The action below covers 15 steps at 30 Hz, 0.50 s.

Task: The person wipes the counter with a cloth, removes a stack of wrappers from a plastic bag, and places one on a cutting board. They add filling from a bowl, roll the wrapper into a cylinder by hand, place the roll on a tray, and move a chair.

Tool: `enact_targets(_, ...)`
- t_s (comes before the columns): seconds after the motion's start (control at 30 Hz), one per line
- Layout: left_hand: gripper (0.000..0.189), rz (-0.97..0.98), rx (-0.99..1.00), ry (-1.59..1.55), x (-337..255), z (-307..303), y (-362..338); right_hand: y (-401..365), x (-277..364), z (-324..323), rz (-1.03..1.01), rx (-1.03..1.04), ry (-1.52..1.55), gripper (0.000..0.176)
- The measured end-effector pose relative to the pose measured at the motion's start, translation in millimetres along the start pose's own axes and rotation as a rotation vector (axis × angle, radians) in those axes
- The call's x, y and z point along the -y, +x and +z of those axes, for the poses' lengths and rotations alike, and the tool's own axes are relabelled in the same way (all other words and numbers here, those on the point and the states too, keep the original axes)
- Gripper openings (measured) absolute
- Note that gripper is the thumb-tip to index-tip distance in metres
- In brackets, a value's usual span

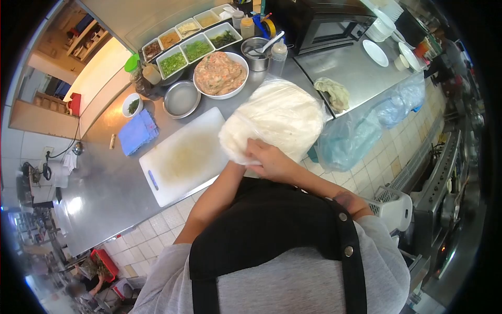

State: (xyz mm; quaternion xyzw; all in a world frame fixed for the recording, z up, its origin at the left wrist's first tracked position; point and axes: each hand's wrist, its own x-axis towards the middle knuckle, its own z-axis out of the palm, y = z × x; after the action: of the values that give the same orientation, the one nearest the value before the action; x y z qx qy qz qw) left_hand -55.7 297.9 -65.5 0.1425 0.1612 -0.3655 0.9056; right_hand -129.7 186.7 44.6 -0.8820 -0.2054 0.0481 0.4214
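Note:
A clear plastic bag full of flat, pale, round sheets, perhaps dough wrappers, hangs over the counter's front edge, right of the cutting board. My right hand is closed on the near edge of this bag, fingers bent into the plastic. Under the bag's lower left corner goes my left hand; its fingers are mostly hidden by the bag and my other hand. A white cutting board with a yellowish stain lies just left of the bag. Behind it stands a white bowl heaped with pinkish minced filling.
Trays of chopped greens and other ingredients line the back. A metal dish, blue cloth and small bowl sit left. A squeeze bottle, crumpled cloth and black oven are right. Another person is lower left.

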Motion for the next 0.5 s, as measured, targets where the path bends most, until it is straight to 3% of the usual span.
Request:
enact_targets(0.13,0.055,0.017,-0.031,0.046,-16.0,-13.0,-30.9,14.1,4.0,-24.9,-0.099,0.253,0.161,0.038)
enact_targets(0.2,0.055,0.030,-0.044,0.071,-29.5,-29.3,-70.5,20.6,-0.5,-30.8,0.055,0.340,0.535,0.042)
enact_targets(0.27,0.055,0.040,-0.058,0.095,-48.0,-40.3,-97.5,24.8,-17.5,-30.8,-0.011,0.278,0.549,0.036)
enact_targets(0.33,0.055,0.053,-0.072,0.115,-65.8,-52.4,-127.6,28.1,-35.4,-38.8,0.210,0.221,0.676,0.029)
enact_targets(0.4,0.054,0.075,-0.088,0.134,-83.3,-58.7,-151.2,29.5,-51.3,-43.2,0.286,0.036,0.739,0.030)
enact_targets(0.43,0.054,0.089,-0.099,0.145,-91.6,-60.4,-159.0,29.3,-56.4,-39.0,0.279,0.048,0.744,0.030)
enact_targets(0.5,0.054,0.117,-0.118,0.167,-96.2,-60.3,-163.1,32.3,-56.6,-32.1,0.254,-0.247,0.610,0.036)
